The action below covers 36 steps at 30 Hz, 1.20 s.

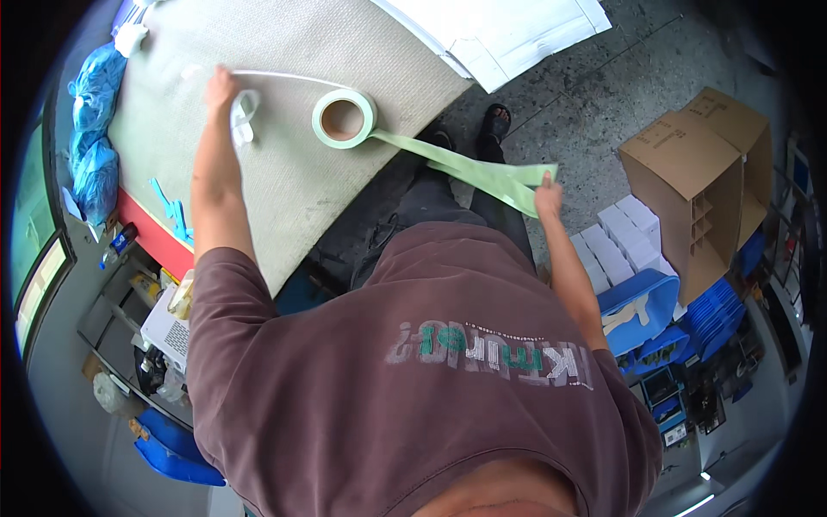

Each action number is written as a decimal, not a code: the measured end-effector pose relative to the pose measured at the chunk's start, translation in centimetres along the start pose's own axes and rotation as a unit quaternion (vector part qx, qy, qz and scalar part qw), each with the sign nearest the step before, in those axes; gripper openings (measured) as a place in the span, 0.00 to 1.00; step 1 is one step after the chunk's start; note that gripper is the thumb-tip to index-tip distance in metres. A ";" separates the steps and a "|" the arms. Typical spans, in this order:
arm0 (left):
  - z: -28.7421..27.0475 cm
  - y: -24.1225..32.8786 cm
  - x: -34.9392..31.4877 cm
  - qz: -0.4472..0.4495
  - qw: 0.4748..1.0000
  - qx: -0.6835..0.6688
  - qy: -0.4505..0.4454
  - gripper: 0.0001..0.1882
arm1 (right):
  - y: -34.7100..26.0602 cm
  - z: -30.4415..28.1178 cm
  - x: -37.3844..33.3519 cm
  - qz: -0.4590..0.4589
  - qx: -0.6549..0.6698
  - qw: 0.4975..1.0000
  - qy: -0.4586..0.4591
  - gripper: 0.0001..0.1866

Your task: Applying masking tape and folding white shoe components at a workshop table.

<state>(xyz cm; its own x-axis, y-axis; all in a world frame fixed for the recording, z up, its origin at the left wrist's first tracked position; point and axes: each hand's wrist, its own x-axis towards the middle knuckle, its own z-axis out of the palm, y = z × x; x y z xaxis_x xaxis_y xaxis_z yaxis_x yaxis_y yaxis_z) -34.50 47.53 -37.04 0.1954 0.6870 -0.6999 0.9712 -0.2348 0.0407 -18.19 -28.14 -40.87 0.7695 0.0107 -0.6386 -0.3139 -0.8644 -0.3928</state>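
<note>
A roll of pale green tape (pixel 369 110) with a brown cardboard core lies on the table. From it a wide green strip (pixel 465 164) stretches past the table's edge to the right, folded near its end. My right hand (pixel 548 198) is closed on that end, held out over the floor. A thin white strip (pixel 289 76) runs from the roll's far side to my left hand (pixel 221 88), whose fingers are closed on it above the table. Close to my left forearm a white curled strip (pixel 245 116) lies on the surface.
The table (pixel 284 181) has a beige woven cover. Blue plastic bags (pixel 96 112) line its left edge, near blue scissors-like handles (pixel 172 209). White sheets (pixel 508 34) lie at the far side. On the right stand an open cardboard box (pixel 680 164), white boxes (pixel 629 228) and a blue bin (pixel 642 302).
</note>
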 end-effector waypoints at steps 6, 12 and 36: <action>-1.9 -4.0 -4.3 0.240 0.920 0.185 0.249 0.21 | 9.6 -11.4 0.1 0.003 -0.055 0.989 0.137 0.33; 11.9 15.4 -28.3 0.630 0.776 0.004 -0.029 0.27 | 12.3 -15.7 0.6 -0.009 -0.135 0.970 0.204 0.30; 22.7 20.0 -29.5 0.700 0.656 0.226 -0.170 0.42 | -16.2 5.8 -2.6 0.021 0.246 0.963 -0.111 0.30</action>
<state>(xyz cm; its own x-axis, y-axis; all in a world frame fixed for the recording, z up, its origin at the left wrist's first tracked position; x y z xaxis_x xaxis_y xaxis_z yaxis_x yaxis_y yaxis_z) -23.88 6.98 -31.73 0.7360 -0.5940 -0.3248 -0.2808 -0.7044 0.6519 -18.32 -11.22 -36.74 0.6294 0.1359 -0.7651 -0.6091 -0.5251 -0.5944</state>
